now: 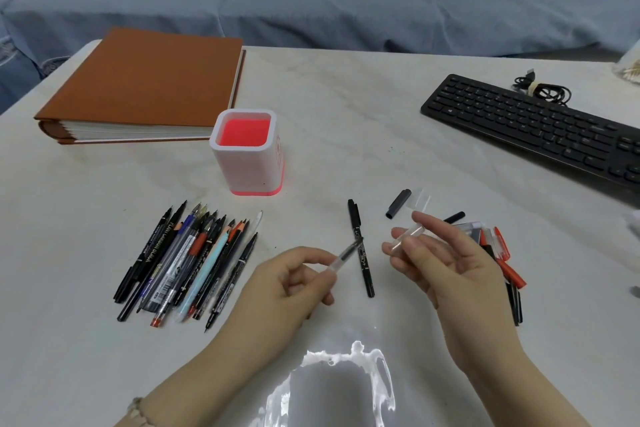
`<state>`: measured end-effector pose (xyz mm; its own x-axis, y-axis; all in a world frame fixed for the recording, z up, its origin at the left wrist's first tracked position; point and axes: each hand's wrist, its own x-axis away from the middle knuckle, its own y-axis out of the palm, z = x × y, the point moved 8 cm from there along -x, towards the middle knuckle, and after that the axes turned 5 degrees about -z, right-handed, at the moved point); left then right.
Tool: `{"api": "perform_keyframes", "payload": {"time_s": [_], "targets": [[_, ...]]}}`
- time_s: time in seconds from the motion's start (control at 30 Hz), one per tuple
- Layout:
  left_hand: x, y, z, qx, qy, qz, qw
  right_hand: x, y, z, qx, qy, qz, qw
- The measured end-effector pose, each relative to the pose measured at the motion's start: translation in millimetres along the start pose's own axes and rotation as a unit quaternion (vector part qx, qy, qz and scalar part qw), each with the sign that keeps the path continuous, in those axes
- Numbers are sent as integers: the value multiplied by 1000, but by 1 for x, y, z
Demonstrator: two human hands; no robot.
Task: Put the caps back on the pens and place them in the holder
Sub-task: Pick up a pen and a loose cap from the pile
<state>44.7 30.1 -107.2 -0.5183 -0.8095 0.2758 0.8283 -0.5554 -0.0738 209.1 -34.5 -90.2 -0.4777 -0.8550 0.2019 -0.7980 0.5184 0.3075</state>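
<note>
Left hand [298, 282] gripped a clear-barrelled pen [341, 258], right hand [446, 263] pinched a clear plastic cap [408, 236]; tip and cap were apart, above a black marker [367, 274] lying on the glossy marbled table [346, 114]. Square white holder [242, 166] with red inside stood behind. Uncapped pens [187, 263] piled left, loose caps [498, 246] right, partly behind the right hand.

white holder [246, 163] with red inside, brown binder [145, 76], black keyboard [533, 128], pale marbled table [346, 114], blue-grey sofa [311, 0]
</note>
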Motion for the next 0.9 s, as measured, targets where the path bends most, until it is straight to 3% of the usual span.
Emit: {"api": "perform_keyframes", "payload": {"time_s": [0.23,0.7,0.9], "targets": [[6,11,5,6,1,-24,1000,2,-3,3,-26,9,24,999],[12,14,11,-4,12,-9,1000,9,7,7,1,6,-33,999],[12,22,3,84,-40,-33,995,10,5,12,-19,13,-38,999]]}}
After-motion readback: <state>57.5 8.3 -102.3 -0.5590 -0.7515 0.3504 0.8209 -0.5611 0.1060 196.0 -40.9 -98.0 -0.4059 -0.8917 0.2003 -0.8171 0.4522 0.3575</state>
